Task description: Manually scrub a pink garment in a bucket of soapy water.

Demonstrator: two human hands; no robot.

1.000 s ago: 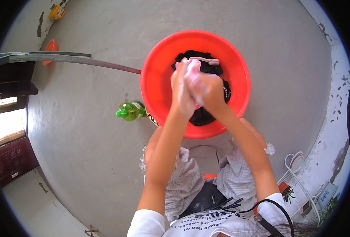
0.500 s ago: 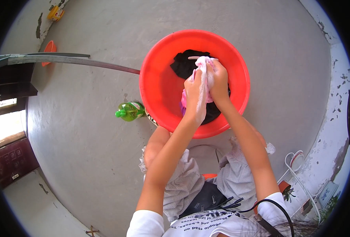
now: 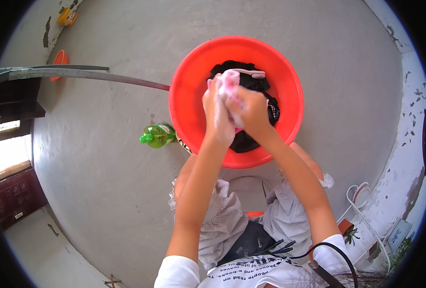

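Observation:
Over a large red basin (image 3: pixel 189 110), my two hands press together around a bunched pink cloth (image 3: pixel 231 79) covered in white suds. My left hand (image 3: pixel 215 113) is closed on its left side, with foam along the thumb and wrist. My right hand (image 3: pixel 250 110) is folded over the cloth from the right, knuckles up. Beneath them, dark clothes (image 3: pixel 244 143) lie in the basin, partly hidden by my hands. A slim pale pink object (image 3: pixel 255 74), perhaps a brush, rests on the black cloth near the far side.
A green bottle (image 3: pixel 158 136) stands left of the basin. A long grey strip (image 3: pixel 88 74) reaches from the left to the basin's rim. An orange tub (image 3: pixel 60 62) and a yellow container (image 3: pixel 67 17) are far left. A white rack (image 3: pixel 364 216) and potted plant (image 3: pixel 346 227) stand right.
Both hands have shifted left and slightly nearer with the pink cloth. My right hand has turned over the cloth. More of the slim pink object and the dark clothes now shows.

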